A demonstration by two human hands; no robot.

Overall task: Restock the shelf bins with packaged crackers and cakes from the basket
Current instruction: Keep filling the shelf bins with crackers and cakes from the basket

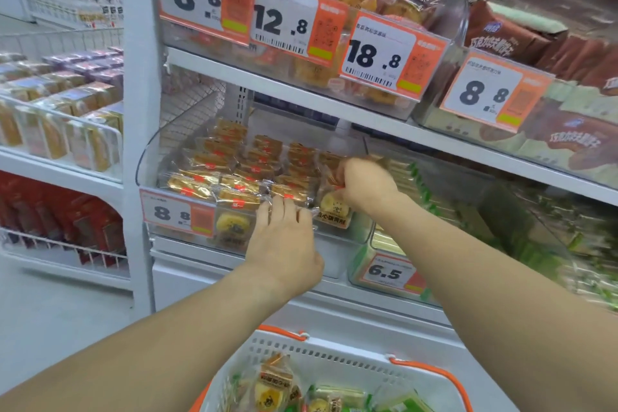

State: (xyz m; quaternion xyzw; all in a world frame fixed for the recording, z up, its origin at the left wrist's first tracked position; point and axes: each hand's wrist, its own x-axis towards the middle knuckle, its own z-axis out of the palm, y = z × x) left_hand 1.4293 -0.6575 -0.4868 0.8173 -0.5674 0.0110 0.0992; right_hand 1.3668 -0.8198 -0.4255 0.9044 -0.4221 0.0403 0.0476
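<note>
**Now tidying cake packets into the clear bin**

Mid-restock, by the look of it: wrapped cake packets [234, 174] lying in rows inside the clear shelf bin [147, 157] on the middle shelf, the bin already fairly full. Right hand [364, 184] at the bin's right end, fingers curled round a packet and tucking it down among the others. Left hand [284, 244] at the near front edge, fingers fairly straight, pressing on the crinkled wrappers there rather than gripping; relaxed and flat, holding nothing. Price tag [177, 214] clipped to the bin's front left. Just right, a bin of green-wrapped packs [411, 177], blurred. Nearest of all, low in view, the white basket [334, 354] with orange handles, more yellow and green packets left inside. Next move, as a judgement: release the right-hand packet once seated, then reach down to the basket for another, sorting by wrapper colour to the matching bin.
</note>
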